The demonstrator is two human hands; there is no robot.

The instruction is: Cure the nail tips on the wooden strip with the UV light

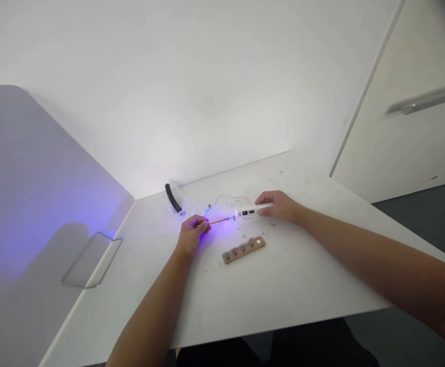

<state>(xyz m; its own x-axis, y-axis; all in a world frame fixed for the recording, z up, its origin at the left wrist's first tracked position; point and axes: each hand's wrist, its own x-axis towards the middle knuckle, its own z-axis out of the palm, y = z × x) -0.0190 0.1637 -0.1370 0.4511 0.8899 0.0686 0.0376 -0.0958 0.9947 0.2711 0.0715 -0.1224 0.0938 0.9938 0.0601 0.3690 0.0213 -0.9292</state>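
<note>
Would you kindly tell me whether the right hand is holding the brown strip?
No, the right hand grips a white lamp; the brown strip lies apart.

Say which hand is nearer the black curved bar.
Left. The left hand is on the near side of the black curved bar; the right hand is farther off, to its right.

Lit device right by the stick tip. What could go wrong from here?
1. The lit end of the white device is very close to the tip of the thin stick; a small slip by the left hand or right hand might knock them together.
2. Violet light falls around the bare left hand, so its skin may be getting exposed.
3. The brown strip lies between the forearms; a dropped wrist could bump it.
</note>
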